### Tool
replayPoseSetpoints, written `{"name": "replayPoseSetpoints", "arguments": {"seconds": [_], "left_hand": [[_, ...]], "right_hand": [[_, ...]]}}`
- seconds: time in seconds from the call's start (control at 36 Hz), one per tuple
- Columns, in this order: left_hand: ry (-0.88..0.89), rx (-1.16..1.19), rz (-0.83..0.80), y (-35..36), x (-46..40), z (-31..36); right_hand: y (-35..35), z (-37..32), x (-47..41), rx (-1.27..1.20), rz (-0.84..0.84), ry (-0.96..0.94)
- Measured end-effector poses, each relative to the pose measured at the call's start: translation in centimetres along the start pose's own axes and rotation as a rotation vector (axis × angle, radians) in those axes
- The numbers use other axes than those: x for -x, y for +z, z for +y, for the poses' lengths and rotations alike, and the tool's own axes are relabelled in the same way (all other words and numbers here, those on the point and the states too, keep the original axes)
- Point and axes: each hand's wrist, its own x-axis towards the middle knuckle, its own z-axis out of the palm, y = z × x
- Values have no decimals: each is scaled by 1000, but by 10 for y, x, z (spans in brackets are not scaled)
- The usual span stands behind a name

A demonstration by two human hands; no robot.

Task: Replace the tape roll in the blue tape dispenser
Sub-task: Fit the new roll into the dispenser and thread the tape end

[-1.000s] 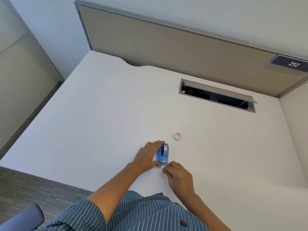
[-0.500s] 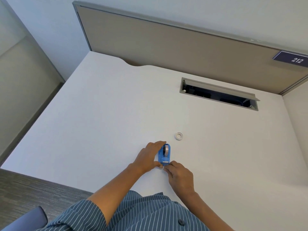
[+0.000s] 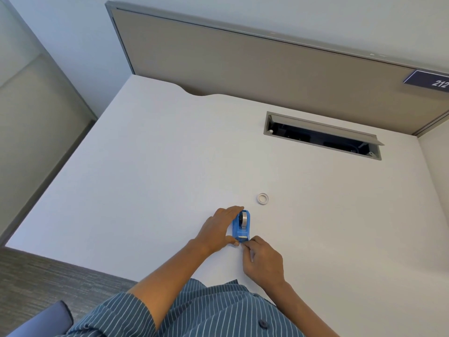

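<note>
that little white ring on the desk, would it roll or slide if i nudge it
The white ring lies flat on the desk, so it would probably slide, not roll. It looks thin and hollow, so likely very light. Stood on edge, it could roll away.

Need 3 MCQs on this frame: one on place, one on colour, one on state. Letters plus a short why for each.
1. Where does the small white ring lie relative to the tape dispenser?
A. Beyond it and to the right, apart from it
B. Inside it
C. Under the left hand

2. What colour is the tape dispenser's body?
A. Red
B. Blue
C. Black

3. What is the state of the tape dispenser?
A. Empty
B. Holds a roll
C. Lifted off the desk

Answers:
1 A: bare desk shows between ring and dispenser.
2 B: the shell is plainly blue.
3 B: a grey roll sits in its cradle while the left hand steadies its side and the right hand pinches at its near end.
</note>
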Motion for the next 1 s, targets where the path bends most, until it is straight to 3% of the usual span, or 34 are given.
{"name": "replayPoseSetpoints", "arguments": {"seconds": [0.22,1.0], "left_hand": [[3,-5,10,0,1,0],[3,-18,2,-4,2,5]], "right_hand": [[-10,2,-8,-74,-112,129],[-20,0,-29,-35,-269,170]]}}
